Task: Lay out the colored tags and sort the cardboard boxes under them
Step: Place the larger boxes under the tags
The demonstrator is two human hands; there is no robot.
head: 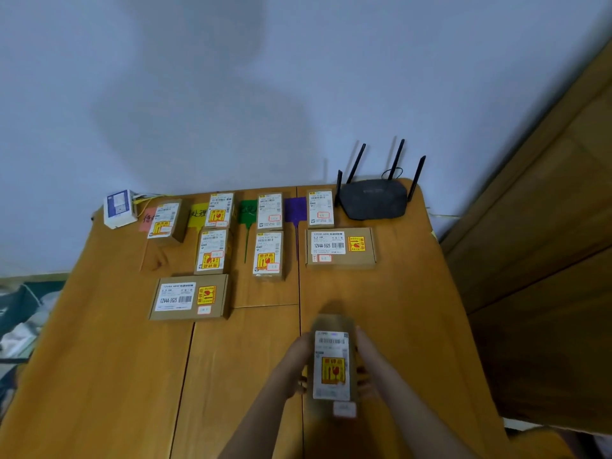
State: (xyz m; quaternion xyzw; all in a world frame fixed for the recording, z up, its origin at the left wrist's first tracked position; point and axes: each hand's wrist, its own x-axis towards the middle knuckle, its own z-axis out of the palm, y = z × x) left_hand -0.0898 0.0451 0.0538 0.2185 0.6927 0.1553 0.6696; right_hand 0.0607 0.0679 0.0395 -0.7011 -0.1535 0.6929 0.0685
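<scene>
I hold one cardboard box (332, 362) with a white label and a yellow sticker above the near part of the table. My left hand (296, 366) grips its left side and my right hand (367, 362) grips its right side. Four coloured tags lie along the far edge: pink (145, 219), yellow (198, 216), green (248, 212) and purple (294, 209). Several labelled boxes sit in columns beside the tags, such as one by the pink tag (165, 220), a wide one at the left front (188, 297) and a wide one at the right (340, 247).
The wooden table (99, 376) has a black router (373, 197) with antennas at its far right corner and a white device (119, 208) at its far left corner. A wooden panel (546, 243) stands to the right. A white wall lies behind.
</scene>
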